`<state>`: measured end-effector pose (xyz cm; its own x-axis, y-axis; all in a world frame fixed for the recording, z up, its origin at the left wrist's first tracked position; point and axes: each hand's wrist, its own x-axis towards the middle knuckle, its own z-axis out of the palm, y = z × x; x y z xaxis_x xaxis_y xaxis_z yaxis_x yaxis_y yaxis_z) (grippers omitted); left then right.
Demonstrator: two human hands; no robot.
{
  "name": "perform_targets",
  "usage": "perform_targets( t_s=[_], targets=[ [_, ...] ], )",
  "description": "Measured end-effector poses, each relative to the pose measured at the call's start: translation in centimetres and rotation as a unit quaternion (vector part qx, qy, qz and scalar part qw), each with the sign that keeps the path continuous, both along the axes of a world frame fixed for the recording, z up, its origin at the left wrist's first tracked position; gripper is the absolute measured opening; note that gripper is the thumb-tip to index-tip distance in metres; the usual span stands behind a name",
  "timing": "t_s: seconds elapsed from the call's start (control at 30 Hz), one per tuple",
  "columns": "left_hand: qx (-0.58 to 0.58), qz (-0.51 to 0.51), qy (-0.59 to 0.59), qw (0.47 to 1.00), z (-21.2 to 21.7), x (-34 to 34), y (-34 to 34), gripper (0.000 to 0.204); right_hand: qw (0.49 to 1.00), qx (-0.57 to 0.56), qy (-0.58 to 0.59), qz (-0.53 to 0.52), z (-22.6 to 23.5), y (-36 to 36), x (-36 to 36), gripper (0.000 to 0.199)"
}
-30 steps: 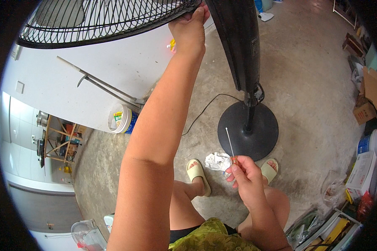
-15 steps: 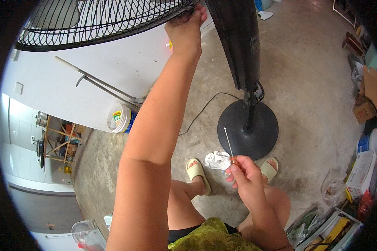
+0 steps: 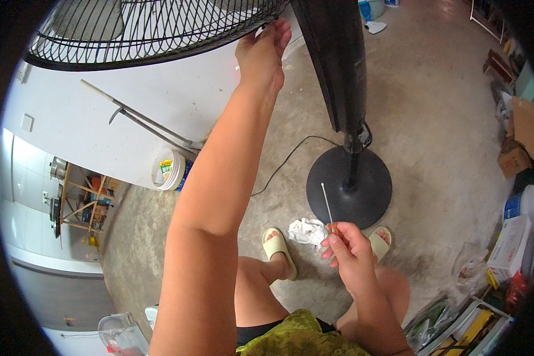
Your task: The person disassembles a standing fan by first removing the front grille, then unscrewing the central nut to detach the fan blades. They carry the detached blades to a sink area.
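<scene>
The black wire grille [image 3: 160,44] of a pedestal fan spans the upper left, with grey blades behind its wires. My left hand [image 3: 262,56] is raised to its lower rim beside the fan's black column [image 3: 338,65], fingers bent together at a small dark part. What the fingertips pinch there is too small to make out. Low in front of me, my right hand [image 3: 351,249] is closed around a screwdriver [image 3: 327,204]. Its reddish-orange handle is mostly covered by the fingers, and its thin metal shaft points upward, away from me.
The fan's round base [image 3: 338,196] stands on the concrete floor, its cable running left. Crumpled white paper or cloth [image 3: 305,230] appears beside my right hand. A white bucket [image 3: 169,169] and long-handled tool [image 3: 142,115] are by the wall. Cardboard boxes [image 3: 525,130] line the right.
My left hand has come slightly down along the grille rim. The grille has shifted a little in view. The right hand holds the screwdriver much as before.
</scene>
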<state>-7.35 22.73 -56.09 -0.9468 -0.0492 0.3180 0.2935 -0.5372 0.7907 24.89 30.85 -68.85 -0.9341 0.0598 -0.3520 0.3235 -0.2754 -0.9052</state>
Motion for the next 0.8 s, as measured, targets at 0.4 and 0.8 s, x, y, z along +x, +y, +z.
perform_targets(
  t_s=[0.4,0.8],
  targets=[
    [0.030,0.059,-0.028,0.997,1.5,3.8,0.7,0.033,1.000,-0.009,-0.008,-0.007,-0.3,0.2,0.1,0.019],
    [0.024,0.035,-0.048,0.998,1.6,2.8,0.3,0.018,1.000,-0.007,0.005,-0.016,-0.4,0.2,0.1,0.019]
  ],
)
